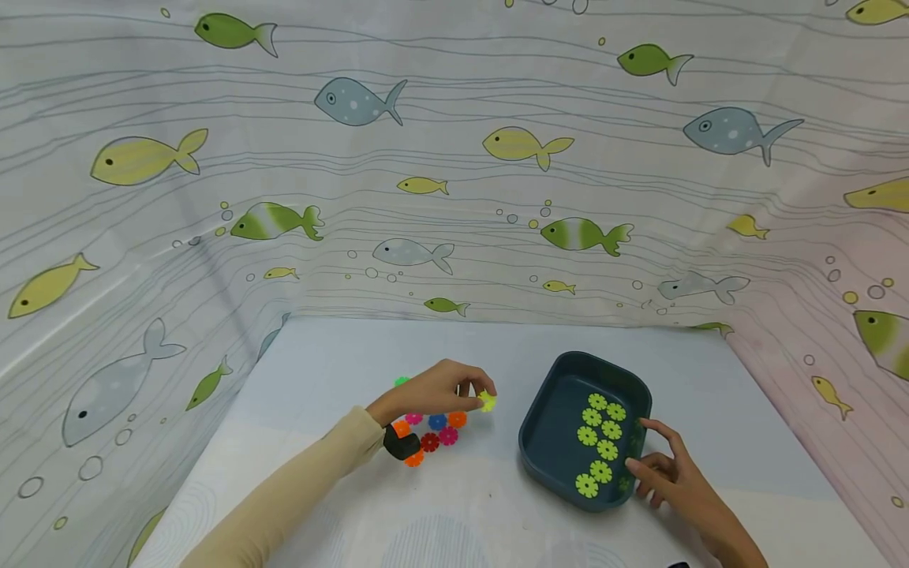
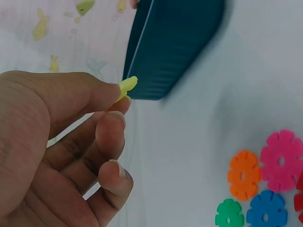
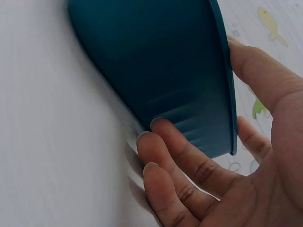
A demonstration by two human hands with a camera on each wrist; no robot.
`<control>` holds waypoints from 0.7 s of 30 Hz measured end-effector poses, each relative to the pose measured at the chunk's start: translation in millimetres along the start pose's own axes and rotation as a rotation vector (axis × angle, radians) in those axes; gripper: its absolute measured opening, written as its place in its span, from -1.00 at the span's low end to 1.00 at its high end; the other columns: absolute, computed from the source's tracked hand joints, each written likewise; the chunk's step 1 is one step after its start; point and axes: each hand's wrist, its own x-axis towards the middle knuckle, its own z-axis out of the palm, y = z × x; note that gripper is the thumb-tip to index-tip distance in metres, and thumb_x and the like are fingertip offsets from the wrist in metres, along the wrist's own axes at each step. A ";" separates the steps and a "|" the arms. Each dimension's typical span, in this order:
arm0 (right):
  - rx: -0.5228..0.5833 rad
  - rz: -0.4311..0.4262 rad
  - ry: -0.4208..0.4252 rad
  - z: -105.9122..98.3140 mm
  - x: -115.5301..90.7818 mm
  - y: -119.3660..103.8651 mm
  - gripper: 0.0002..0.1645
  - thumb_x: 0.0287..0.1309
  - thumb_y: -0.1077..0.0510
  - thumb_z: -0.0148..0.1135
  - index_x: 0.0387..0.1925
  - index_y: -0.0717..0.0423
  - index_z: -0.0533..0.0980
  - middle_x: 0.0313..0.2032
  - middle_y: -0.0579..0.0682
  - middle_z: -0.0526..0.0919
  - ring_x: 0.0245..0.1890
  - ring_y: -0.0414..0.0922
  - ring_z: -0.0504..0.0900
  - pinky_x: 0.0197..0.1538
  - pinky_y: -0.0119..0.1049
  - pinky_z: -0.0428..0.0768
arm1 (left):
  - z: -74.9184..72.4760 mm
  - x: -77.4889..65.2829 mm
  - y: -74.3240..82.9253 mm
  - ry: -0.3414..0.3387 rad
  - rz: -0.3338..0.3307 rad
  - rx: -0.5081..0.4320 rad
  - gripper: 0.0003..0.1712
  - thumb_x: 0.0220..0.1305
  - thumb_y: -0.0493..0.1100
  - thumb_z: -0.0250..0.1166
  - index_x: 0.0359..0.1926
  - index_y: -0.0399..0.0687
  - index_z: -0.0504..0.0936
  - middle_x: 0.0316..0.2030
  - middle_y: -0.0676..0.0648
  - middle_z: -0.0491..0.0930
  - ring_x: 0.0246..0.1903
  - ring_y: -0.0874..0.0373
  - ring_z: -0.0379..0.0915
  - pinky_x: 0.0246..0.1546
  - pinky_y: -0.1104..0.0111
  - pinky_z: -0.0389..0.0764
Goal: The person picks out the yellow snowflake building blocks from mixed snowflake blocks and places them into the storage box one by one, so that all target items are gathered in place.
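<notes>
In the head view my left hand (image 1: 454, 385) is between the loose pieces and the tray. Its thumb and fingertip pinch a yellow flower-shaped plastic disc (image 1: 487, 401), seen nearly edge-on in the left wrist view. My right hand (image 1: 671, 471) grips the right side of a dark teal tray (image 1: 543, 442). The thumb is at the rim, and other fingers lie along the outer wall (image 3: 156, 61) in the right wrist view. Several yellow flower discs (image 1: 600, 472) lie flat in the tray's right half.
Left of the tray, partly under the left wrist, lie several flower discs: orange (image 2: 244, 175), pink (image 2: 281, 161), blue (image 2: 266, 210), green (image 2: 229, 213) and red (image 1: 429, 442). A black wrist strap (image 1: 402, 443) hangs over them. A fish-patterned curtain (image 1: 454, 237) surrounds the white table (image 1: 341, 355).
</notes>
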 end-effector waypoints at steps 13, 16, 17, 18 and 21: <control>0.017 -0.033 -0.007 -1.3 0.8 1.1 0.01 0.41 0.02 0.30 0.58 -0.22 -0.16 -0.23 0.17 0.63 -0.33 0.08 0.65 -0.34 -0.13 0.64 | 11.2 28.2 13.3 -0.022 0.044 -0.036 -0.76 0.42 -0.21 0.31 0.04 0.10 0.71 -0.18 0.20 0.67 -0.39 0.26 0.55 -0.31 0.38 0.64; 0.012 -0.038 -0.002 -0.9 1.3 1.3 0.02 0.41 0.02 0.31 0.58 -0.23 -0.16 -0.23 0.17 0.63 -0.33 0.08 0.65 -0.34 -0.13 0.64 | 14.5 35.7 18.8 -0.036 0.062 -0.032 -0.77 0.42 -0.21 0.31 0.05 0.08 0.71 -0.19 0.20 0.67 -0.41 0.26 0.54 -0.30 0.39 0.63; 0.011 -0.037 -0.001 -0.8 1.5 1.4 0.02 0.41 0.02 0.31 0.58 -0.24 -0.16 -0.23 0.17 0.63 -0.33 0.08 0.65 -0.34 -0.13 0.64 | 15.6 37.9 20.4 -0.042 0.067 -0.031 -0.77 0.42 -0.20 0.31 0.05 0.08 0.72 -0.19 0.20 0.67 -0.42 0.25 0.54 -0.31 0.40 0.62; 0.010 -0.035 0.001 -0.6 1.6 1.6 0.02 0.41 0.02 0.31 0.58 -0.24 -0.15 -0.23 0.17 0.63 -0.33 0.08 0.65 -0.34 -0.13 0.64 | 16.5 40.0 21.9 -0.048 0.068 -0.032 -0.77 0.42 -0.20 0.31 0.05 0.08 0.72 -0.19 0.20 0.67 -0.43 0.25 0.54 -0.31 0.40 0.62; 0.010 -0.029 0.003 0.1 1.9 2.2 0.03 0.40 0.02 0.32 0.58 -0.26 -0.15 -0.23 0.17 0.63 -0.34 0.09 0.65 -0.34 -0.12 0.64 | 18.9 45.8 24.8 -0.062 0.071 -0.038 -0.77 0.43 -0.19 0.31 0.05 0.10 0.72 -0.19 0.21 0.67 -0.44 0.26 0.53 -0.34 0.41 0.61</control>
